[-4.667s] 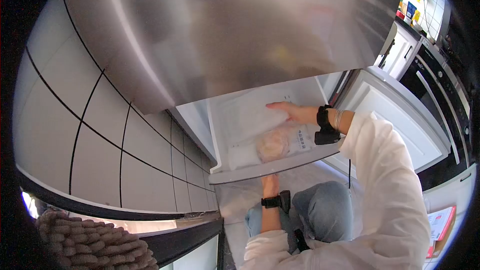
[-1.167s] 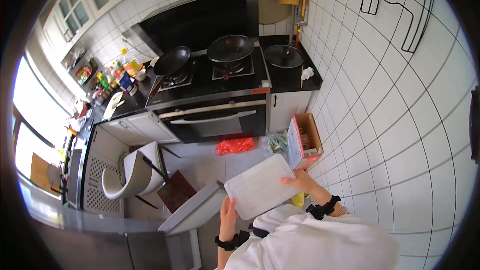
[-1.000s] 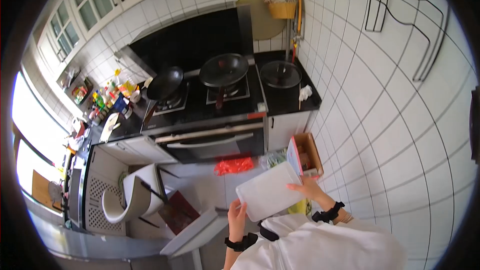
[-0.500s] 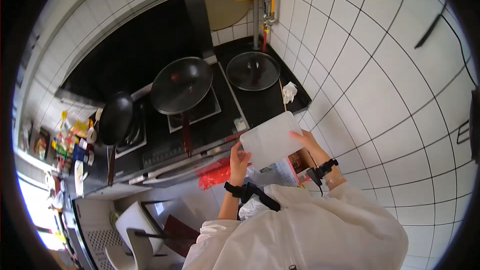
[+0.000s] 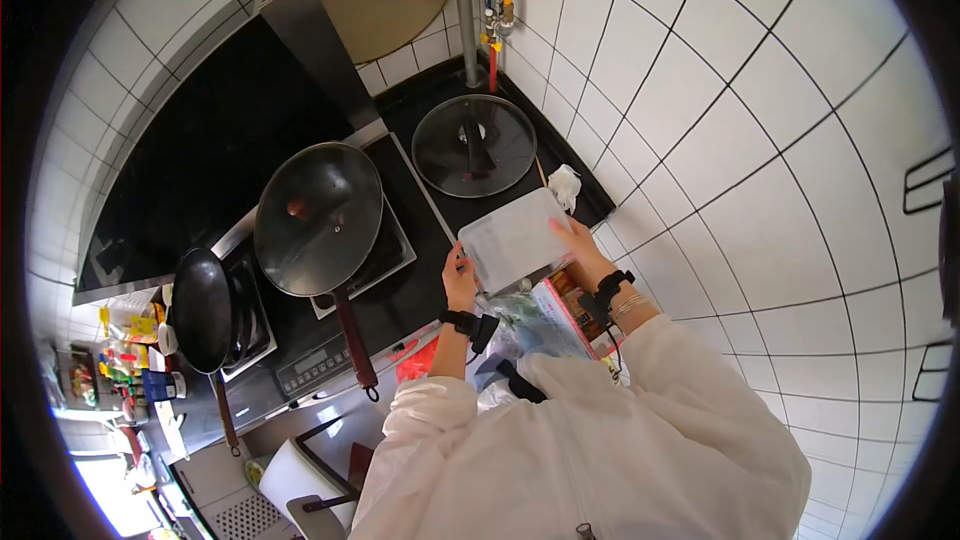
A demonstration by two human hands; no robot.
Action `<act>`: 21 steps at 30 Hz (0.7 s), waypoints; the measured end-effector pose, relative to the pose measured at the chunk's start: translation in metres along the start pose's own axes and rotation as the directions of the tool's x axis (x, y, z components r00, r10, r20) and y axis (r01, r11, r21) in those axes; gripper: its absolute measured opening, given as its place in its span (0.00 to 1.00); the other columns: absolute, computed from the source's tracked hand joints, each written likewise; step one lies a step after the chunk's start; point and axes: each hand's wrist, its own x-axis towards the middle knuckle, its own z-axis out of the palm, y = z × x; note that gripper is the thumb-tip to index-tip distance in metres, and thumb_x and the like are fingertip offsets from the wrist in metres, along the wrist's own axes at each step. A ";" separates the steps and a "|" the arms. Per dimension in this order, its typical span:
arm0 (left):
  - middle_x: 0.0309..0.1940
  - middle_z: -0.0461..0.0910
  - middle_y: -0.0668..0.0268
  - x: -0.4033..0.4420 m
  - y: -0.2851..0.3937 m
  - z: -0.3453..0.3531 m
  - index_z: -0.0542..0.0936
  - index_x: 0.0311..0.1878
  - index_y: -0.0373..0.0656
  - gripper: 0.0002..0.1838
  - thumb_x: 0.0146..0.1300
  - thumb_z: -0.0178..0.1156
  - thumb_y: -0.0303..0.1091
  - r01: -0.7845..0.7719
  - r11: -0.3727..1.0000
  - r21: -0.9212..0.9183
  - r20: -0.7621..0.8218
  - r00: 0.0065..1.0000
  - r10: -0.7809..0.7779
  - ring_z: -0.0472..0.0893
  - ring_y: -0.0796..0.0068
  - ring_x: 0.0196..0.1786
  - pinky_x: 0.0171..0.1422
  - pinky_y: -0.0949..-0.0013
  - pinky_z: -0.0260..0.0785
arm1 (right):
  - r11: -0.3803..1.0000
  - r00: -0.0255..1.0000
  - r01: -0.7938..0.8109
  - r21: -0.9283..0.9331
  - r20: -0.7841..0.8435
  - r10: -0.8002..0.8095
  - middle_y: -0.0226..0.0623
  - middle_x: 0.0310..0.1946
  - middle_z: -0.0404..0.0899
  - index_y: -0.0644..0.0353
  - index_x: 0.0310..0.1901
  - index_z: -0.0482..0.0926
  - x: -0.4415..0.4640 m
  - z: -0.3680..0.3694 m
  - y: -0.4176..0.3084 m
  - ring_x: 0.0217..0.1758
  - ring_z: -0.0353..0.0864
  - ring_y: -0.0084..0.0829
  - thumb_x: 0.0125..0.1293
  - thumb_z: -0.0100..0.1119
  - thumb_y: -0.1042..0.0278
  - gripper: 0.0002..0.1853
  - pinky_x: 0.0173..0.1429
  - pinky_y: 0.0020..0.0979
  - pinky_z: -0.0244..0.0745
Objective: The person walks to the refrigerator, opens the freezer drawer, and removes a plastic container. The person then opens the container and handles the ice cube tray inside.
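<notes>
A translucent white plastic container [image 5: 513, 241] is held between my two hands at the counter's front edge. My left hand [image 5: 460, 278] grips its left side, fingers bent against the edge. On the right side, my right hand [image 5: 578, 245] is closed around the rim, thumb on top. Just beyond the container, a round glass lid [image 5: 474, 146] lies on the black counter [image 5: 405, 112]. A crumpled white tissue [image 5: 564, 187] sits near the container's right corner.
A wok with a glass lid [image 5: 318, 219] stands on the stove, with a black frying pan [image 5: 203, 310] to its left. Below my hands are an open cardboard box [image 5: 577, 312] and a red bag [image 5: 417, 361]. A white chair [image 5: 297, 480] stands lower left.
Earlier my hands were at an open freezer drawer. Since then the view has turned to the stove, and the container, held in both hands, has come from above the floor to the counter's edge.
</notes>
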 end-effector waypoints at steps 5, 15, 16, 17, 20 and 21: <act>0.33 0.79 0.68 0.016 -0.012 -0.005 0.77 0.55 0.40 0.17 0.62 0.56 0.26 -0.059 0.991 0.121 -0.044 0.997 0.065 0.78 0.80 0.33 0.32 0.73 0.75 | 0.913 0.947 0.240 -0.330 -0.128 -0.295 0.39 0.35 0.83 0.65 0.51 0.76 0.054 -0.005 0.061 0.34 0.82 0.31 0.56 0.61 0.39 0.34 0.36 0.30 0.75; 0.32 0.78 0.68 0.015 -0.009 -0.005 0.76 0.42 0.38 0.21 0.52 0.72 0.40 0.161 0.966 0.201 -0.119 0.983 -0.139 0.78 0.80 0.32 0.33 0.74 0.76 | 0.914 0.994 -0.023 -0.405 -0.110 -0.024 0.41 0.23 0.80 0.63 0.25 0.79 0.064 -0.030 0.007 0.28 0.81 0.35 0.36 0.76 0.51 0.23 0.34 0.34 0.73; 0.31 0.78 0.67 0.017 -0.008 -0.005 0.76 0.41 0.37 0.21 0.51 0.72 0.40 0.161 0.967 0.199 -0.117 0.983 -0.139 0.78 0.79 0.31 0.32 0.73 0.76 | 0.914 0.993 -0.086 -0.397 -0.106 0.047 0.41 0.23 0.80 0.62 0.24 0.78 0.061 -0.029 -0.003 0.28 0.81 0.35 0.36 0.75 0.52 0.22 0.33 0.35 0.73; 0.30 0.78 0.66 0.019 -0.008 -0.005 0.76 0.40 0.36 0.21 0.51 0.73 0.40 0.159 0.967 0.198 -0.115 0.984 -0.138 0.79 0.78 0.30 0.30 0.72 0.77 | 0.910 0.988 -0.147 -0.388 -0.102 0.117 0.41 0.23 0.80 0.62 0.23 0.78 0.059 -0.027 -0.011 0.28 0.81 0.34 0.36 0.75 0.53 0.22 0.32 0.35 0.73; 0.29 0.78 0.64 0.023 -0.006 -0.010 0.76 0.37 0.35 0.21 0.50 0.73 0.40 0.161 0.964 0.212 -0.081 0.986 -0.147 0.79 0.76 0.29 0.28 0.71 0.78 | 0.876 0.998 -0.047 -0.480 -0.064 0.019 0.35 0.20 0.77 0.63 0.27 0.77 0.064 -0.028 -0.006 0.23 0.78 0.28 0.41 0.74 0.57 0.20 0.26 0.30 0.72; 0.29 0.78 0.64 0.024 -0.005 -0.009 0.76 0.37 0.36 0.21 0.49 0.73 0.40 0.162 0.963 0.215 -0.062 0.986 -0.152 0.79 0.76 0.29 0.28 0.70 0.78 | 0.863 0.997 -0.012 -0.505 -0.067 -0.025 0.35 0.20 0.77 0.62 0.27 0.77 0.065 -0.028 -0.002 0.23 0.78 0.28 0.40 0.74 0.57 0.19 0.27 0.30 0.72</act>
